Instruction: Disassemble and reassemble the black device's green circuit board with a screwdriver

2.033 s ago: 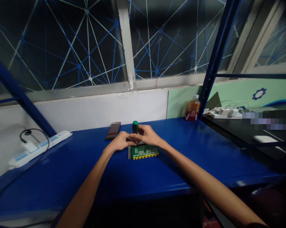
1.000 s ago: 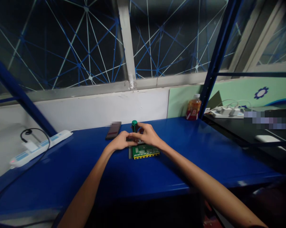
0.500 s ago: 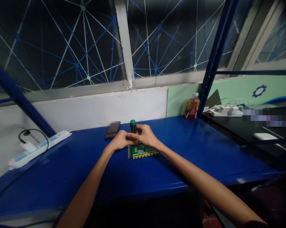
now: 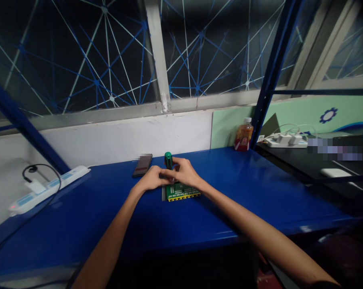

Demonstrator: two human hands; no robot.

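A screwdriver [image 4: 168, 160] with a green and black handle stands upright over a green circuit board [image 4: 183, 191] that has a yellow strip along its near edge. My right hand [image 4: 184, 171] is closed around the screwdriver's handle, mostly from the right side. Close against it, at the board's far left corner, my left hand [image 4: 153, 178] has its fingers pinched together low by the screwdriver. What those fingers grip is hidden behind both hands, as is the screwdriver's tip. The board lies flat on the blue table [image 4: 139, 224].
A phone [image 4: 142, 165] lies behind my left hand. At the left is a white power strip [image 4: 52, 188] with a black cable. A drink bottle [image 4: 243, 135] stands at the back right, beside a blue metal post [image 4: 270, 68]. Another power strip [image 4: 285, 141] sits farther right.
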